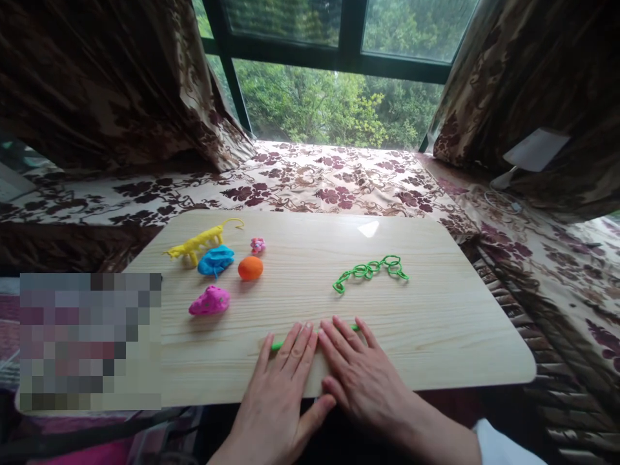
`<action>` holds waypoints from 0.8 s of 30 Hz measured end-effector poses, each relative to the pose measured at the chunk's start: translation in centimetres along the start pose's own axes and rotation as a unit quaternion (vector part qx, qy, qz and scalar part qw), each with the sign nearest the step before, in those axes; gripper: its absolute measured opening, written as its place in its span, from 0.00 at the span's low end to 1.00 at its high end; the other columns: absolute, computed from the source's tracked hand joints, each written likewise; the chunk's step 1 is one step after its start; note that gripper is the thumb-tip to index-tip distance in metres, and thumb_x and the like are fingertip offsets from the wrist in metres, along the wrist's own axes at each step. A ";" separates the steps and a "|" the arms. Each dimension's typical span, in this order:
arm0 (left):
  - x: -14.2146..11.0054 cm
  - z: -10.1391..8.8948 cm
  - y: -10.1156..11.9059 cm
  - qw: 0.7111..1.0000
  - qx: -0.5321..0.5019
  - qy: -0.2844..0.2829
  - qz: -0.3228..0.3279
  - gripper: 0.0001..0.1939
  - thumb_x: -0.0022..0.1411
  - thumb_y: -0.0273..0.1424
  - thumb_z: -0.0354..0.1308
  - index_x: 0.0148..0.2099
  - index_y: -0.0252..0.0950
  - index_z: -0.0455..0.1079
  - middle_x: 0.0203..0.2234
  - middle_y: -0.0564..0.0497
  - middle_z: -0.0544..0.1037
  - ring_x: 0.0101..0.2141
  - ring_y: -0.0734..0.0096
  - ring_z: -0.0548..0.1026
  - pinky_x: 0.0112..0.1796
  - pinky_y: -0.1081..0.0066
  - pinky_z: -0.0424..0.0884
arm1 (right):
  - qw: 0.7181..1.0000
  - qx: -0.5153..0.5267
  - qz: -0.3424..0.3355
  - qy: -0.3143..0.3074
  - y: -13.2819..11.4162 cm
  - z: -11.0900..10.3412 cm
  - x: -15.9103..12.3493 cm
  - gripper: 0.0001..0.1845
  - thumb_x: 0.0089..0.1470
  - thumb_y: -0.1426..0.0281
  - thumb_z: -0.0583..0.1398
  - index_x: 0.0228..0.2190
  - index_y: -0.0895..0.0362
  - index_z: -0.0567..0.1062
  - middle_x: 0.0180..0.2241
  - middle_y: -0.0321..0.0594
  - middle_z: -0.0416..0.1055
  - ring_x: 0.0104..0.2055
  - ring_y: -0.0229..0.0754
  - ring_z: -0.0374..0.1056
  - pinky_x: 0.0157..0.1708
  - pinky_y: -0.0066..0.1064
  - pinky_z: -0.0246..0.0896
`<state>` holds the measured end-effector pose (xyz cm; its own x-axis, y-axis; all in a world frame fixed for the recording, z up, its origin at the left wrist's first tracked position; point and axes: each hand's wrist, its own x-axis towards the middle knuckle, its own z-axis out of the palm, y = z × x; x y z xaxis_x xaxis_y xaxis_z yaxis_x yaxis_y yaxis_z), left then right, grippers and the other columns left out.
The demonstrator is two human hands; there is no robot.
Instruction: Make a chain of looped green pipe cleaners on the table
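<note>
My left hand (283,381) lies flat near the table's front edge, fingers stretched over a thin roll of green modelling clay (276,347). Beside it, my right hand (361,371) is also laid out flat, covering the roll's other end. Only the two tips of the roll show; its middle is hidden under my fingers. Beyond my right hand rests a chain of linked green clay rings (361,270). To the left are a pink clay lump with green spots (210,301), an orange ball (250,268), a blue clay piece (216,261) and a small pink-and-white figure (258,245).
A yellow long-tailed animal figure (198,245) stands at the table's far left. The pale wooden table (436,323) has rounded corners. A blurred-out patch (90,342) covers its left end. Behind are a flowered cloth ledge (334,181), a window, curtains and a white lamp (535,150).
</note>
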<state>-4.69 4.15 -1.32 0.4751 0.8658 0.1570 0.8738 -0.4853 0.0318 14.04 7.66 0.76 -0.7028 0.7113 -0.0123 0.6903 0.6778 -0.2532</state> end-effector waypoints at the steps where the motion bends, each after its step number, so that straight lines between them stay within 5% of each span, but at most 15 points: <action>1: 0.5 0.0 -0.1 1.000 -0.001 -0.002 -0.019 0.36 0.58 0.50 0.40 0.63 0.37 0.44 0.61 0.47 0.51 0.60 0.59 0.47 0.57 0.54 0.38 | 1.000 -0.002 0.014 0.005 0.1 0.0 0.4 0.31 0.59 0.60 0.44 0.60 0.58 0.44 0.62 0.40 0.38 0.63 0.45 0.29 0.60 0.46 0.26; 9: 0.1 -0.8 -1.0 1.000 0.000 -0.026 -0.006 0.36 0.59 0.50 0.41 0.63 0.38 0.41 0.61 0.48 0.49 0.60 0.60 0.47 0.57 0.55 0.38 | 1.000 -0.009 -0.027 0.006 0.6 -0.2 -0.3 0.31 0.59 0.61 0.46 0.60 0.58 0.45 0.62 0.39 0.39 0.63 0.42 0.33 0.60 0.42 0.31; 14: 0.7 -0.8 -1.5 0.999 0.007 -0.017 -0.047 0.36 0.59 0.49 0.40 0.63 0.35 0.41 0.61 0.46 0.49 0.60 0.59 0.46 0.57 0.53 0.39 | 0.999 -0.025 0.020 0.034 1.0 -0.2 0.3 0.30 0.59 0.60 0.47 0.59 0.61 0.49 0.61 0.44 0.42 0.63 0.44 0.34 0.60 0.43 0.32; 20: -1.4 -1.6 -1.6 0.998 0.008 -0.049 0.038 0.37 0.59 0.50 0.42 0.64 0.37 0.40 0.62 0.49 0.48 0.60 0.62 0.46 0.58 0.58 0.38 | 0.999 -0.018 -0.045 -0.005 1.2 -0.5 -1.9 0.32 0.58 0.59 0.48 0.60 0.57 0.46 0.62 0.39 0.37 0.63 0.43 0.33 0.60 0.40 0.30; 24: 0.3 -1.5 -2.4 0.999 0.006 -0.045 -0.010 0.35 0.60 0.49 0.40 0.64 0.37 0.39 0.61 0.48 0.48 0.60 0.62 0.46 0.57 0.56 0.40 | 1.000 -0.022 0.005 0.022 1.7 -0.5 -0.3 0.32 0.58 0.59 0.47 0.59 0.60 0.47 0.62 0.44 0.40 0.63 0.44 0.34 0.60 0.43 0.30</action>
<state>-6.75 5.39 0.09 0.4637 0.8835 0.0665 0.8845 -0.4660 0.0225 15.51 8.65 0.81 -0.6875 0.7256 0.0287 0.7053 0.6766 -0.2114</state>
